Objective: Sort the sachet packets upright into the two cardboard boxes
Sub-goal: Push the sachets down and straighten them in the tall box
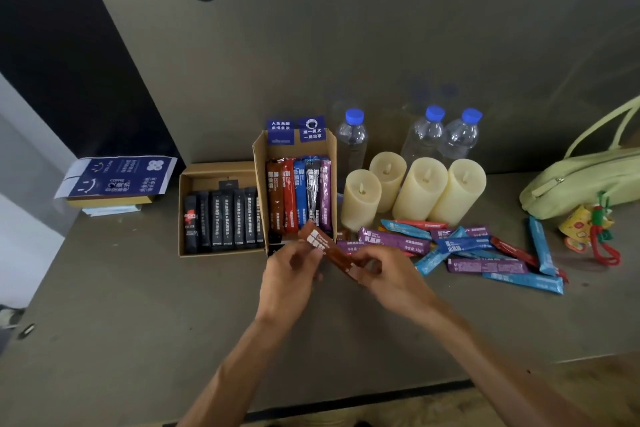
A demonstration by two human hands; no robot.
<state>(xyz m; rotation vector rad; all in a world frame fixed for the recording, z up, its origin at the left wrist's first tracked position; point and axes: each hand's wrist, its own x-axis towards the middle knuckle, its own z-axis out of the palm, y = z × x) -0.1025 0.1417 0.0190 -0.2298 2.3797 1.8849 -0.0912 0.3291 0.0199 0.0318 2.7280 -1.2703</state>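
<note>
Grey counter [138, 305] carries everything. Green bag [581, 180] at the right edge, not part of the job. Two cardboard boxes toward the back, touching side by side: low box [221, 168] on the left with a row of black sachets [221, 222] standing in it, tall box [260, 163] on the right with coloured sachets [299, 194] upright, brown at its left end. Four candles [419, 184] just right of the tall box, three water bottles [351, 142] behind them at the back edge. Loose pile of sachets [485, 253], blue, purple and red, lies flat in front of the candles, so plenty still to sort. Both hands are over the middle of the counter, just in front of the tall box. Left hand [287, 274] pinches the upper end of a brown sachet [325, 246], fingers curled; right hand [384, 270] pinches the lower end, fingers curled too. The sachet is held off the counter, tilted, printed side up. Looks like orienting before insertion. To do it well: turn it fully upright, label facing front like the others, let one hand take it near the top, lower it straight down next to the brown one already there. The row looks tight, so ease in gently, don't tip its neighbours or nudge the box.
</note>
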